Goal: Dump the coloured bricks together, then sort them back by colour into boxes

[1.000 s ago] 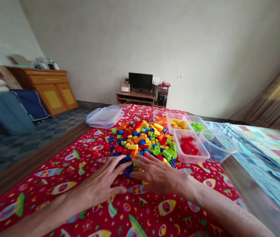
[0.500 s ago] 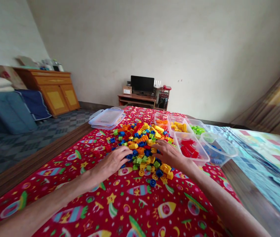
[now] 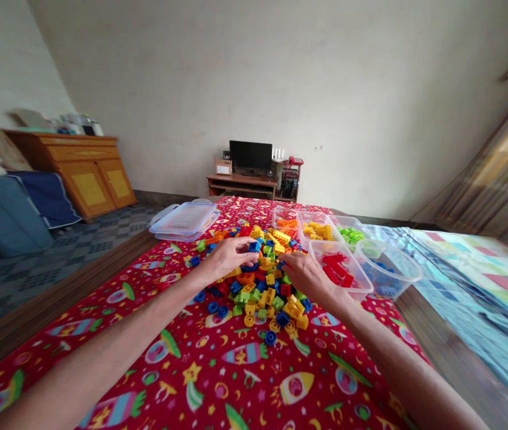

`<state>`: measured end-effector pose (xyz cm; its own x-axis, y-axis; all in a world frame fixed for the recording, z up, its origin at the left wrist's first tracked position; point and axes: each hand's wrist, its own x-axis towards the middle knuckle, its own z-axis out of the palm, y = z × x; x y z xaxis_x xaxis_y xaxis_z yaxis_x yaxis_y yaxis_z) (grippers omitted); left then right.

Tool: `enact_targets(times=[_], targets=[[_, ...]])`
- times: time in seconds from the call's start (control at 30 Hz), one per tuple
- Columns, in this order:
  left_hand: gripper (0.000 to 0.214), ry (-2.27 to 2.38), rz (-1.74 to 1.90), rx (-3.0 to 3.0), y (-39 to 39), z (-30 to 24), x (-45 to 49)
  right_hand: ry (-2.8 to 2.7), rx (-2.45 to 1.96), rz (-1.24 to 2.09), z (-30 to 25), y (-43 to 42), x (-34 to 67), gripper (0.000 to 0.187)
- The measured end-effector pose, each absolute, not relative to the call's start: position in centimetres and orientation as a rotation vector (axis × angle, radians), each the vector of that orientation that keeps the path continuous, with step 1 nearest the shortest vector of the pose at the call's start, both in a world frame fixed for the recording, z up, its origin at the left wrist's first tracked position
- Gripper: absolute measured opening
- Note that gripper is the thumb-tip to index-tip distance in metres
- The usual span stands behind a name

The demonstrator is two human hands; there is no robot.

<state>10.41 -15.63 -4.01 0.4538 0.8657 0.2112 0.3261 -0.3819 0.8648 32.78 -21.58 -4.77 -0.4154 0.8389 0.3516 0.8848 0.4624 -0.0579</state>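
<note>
Red-brick bin point(image 3: 358, 291) nr R hand point(image 3: 304, 273)

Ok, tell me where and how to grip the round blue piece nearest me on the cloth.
Pinch the round blue piece by opposite sides of its rim, probably from above, near side: it looks low, with bare red cloth toward you and the brick pile behind.

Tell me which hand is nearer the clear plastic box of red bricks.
Right. The right hand is just left of that clear plastic box, over the mixed-colour pile of plastic bricks; the left hand is farther left, holding a small blue plastic brick.
</note>
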Motion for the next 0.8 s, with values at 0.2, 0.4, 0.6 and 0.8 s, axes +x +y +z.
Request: enact_targets(times=[0.2,0.4,0.6,0.8], targets=[[0.039,1.109,0.797,2.396,-15.1,-4.3,13.1,-2.342,-1.386,-0.189,-5.7,-21.1,33.4,0.025],[0.033,1.035,0.782,2.685,-14.7,-6.6,13.3,-2.225,-1.25,-0.133,-6.1,-20.6,34.0,0.034],[0.036,1.003,0.725,2.588,-15.5,-5.6,13.6,-2.364,-1.291,-0.225,-5.0,-21.8,32.3,0.031],[0.043,0.99,0.792,2.549,-16.2,-4.7,13.2,-2.166,-1.381,-0.308,-3.3,-21.7,33.8,0.018]])
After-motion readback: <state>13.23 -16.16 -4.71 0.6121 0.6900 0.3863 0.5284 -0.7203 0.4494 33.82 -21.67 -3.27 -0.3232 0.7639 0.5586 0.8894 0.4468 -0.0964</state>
